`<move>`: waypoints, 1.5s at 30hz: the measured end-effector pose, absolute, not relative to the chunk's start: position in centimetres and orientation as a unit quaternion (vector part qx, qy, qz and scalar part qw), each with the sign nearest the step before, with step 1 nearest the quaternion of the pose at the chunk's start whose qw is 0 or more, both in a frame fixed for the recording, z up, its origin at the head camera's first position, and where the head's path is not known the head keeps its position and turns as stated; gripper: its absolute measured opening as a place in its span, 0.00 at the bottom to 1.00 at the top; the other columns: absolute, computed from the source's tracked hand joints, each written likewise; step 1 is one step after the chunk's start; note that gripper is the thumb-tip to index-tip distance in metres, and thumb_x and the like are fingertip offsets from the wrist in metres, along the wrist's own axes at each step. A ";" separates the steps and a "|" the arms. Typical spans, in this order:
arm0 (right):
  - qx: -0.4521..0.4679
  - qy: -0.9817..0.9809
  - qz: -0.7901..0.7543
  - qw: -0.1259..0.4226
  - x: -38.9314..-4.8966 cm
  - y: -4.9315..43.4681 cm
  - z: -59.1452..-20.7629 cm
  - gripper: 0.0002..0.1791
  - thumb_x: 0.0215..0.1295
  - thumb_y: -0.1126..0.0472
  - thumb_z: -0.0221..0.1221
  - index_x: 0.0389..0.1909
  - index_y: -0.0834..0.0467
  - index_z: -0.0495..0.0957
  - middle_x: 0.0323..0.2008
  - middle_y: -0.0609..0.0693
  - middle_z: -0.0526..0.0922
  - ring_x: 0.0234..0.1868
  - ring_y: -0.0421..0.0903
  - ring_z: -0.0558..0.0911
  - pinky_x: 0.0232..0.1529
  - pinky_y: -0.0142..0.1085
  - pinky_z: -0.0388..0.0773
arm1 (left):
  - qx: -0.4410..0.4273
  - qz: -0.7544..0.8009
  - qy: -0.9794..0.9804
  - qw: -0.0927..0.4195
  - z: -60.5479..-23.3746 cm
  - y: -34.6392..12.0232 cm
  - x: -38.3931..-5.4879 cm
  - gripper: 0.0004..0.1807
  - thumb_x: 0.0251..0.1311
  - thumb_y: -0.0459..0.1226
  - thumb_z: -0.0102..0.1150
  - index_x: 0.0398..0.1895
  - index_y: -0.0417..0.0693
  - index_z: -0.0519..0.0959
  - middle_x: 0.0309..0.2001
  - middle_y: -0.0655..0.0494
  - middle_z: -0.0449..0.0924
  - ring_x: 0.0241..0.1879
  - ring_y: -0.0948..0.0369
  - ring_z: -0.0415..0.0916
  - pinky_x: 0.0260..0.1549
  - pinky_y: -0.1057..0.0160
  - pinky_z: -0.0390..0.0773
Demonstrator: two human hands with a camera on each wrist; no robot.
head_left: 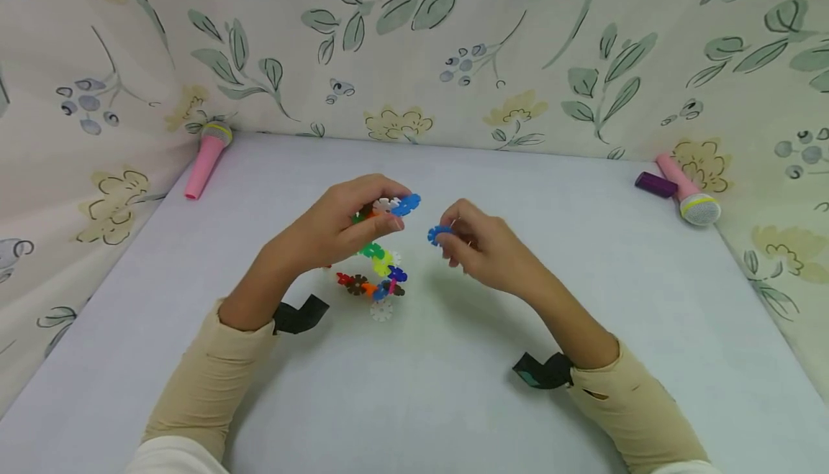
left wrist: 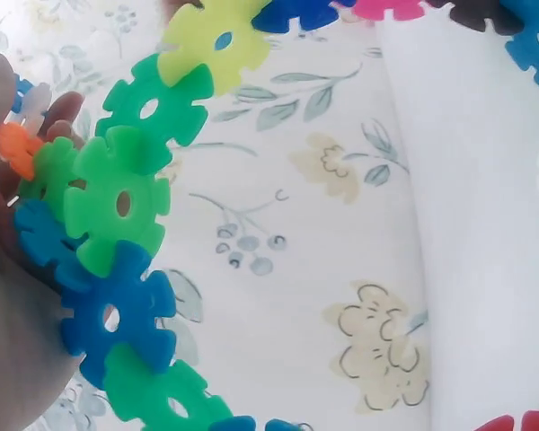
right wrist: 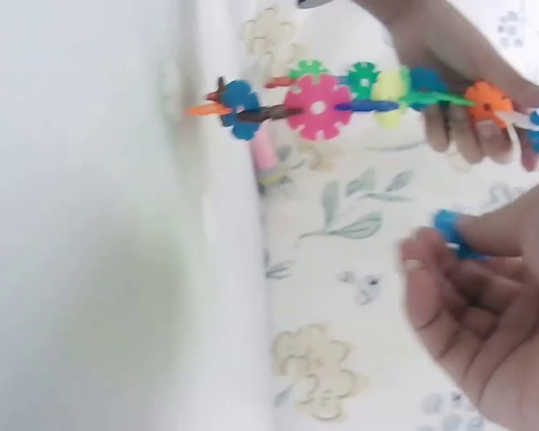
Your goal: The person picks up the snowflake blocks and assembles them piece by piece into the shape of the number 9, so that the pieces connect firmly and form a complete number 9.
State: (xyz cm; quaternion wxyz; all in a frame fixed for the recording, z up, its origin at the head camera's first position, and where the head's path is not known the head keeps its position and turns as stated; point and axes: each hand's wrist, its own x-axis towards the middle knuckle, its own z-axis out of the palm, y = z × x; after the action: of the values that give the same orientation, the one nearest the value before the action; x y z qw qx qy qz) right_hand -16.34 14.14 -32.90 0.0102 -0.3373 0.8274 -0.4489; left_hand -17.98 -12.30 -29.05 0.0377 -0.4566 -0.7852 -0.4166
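My left hand (head_left: 330, 226) holds a chain of interlocking notched plastic discs (head_left: 383, 265), in green, yellow, blue, orange, brown and other colours. At the upper end of the chain, a white disc and a blue disc (head_left: 406, 205) stick out past the thumb and fingertips. Below the hand the rest of the chain hangs in a curve, close over the table. Just to the right, my right hand (head_left: 488, 247) pinches a single blue notched disc (head_left: 435, 235) between thumb and index finger, apart from the chain. The right wrist view shows a pink disc (right wrist: 318, 108) partway along the chain.
A white notched disc (head_left: 381, 309) shows at the chain's lower end, over the white table (head_left: 414, 402). One pink toy microphone (head_left: 209, 160) lies at the back left, another (head_left: 690, 190) at the back right beside a dark purple block (head_left: 656, 184). Floral cloth (head_left: 414, 49) hangs behind.
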 end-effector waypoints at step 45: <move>-0.489 0.842 -0.222 0.048 -14.0 9.6 -36.4 0.25 0.71 0.66 0.58 0.68 0.55 0.73 0.70 0.54 0.69 0.72 0.52 0.65 0.67 0.44 0.66 | -0.353 -0.379 -0.854 0.045 -25.5 -14.6 -15.6 0.24 0.76 0.45 0.47 0.69 0.44 0.71 0.25 0.56 0.72 0.31 0.60 0.74 0.33 0.56 0.78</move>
State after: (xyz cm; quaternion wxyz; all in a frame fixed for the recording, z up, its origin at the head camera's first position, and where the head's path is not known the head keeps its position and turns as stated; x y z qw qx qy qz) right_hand -14.02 9.62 -36.39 0.0476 -0.4892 0.8420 -0.2221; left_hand -15.64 -14.65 -25.53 0.0446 -0.3532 -0.8543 -0.3788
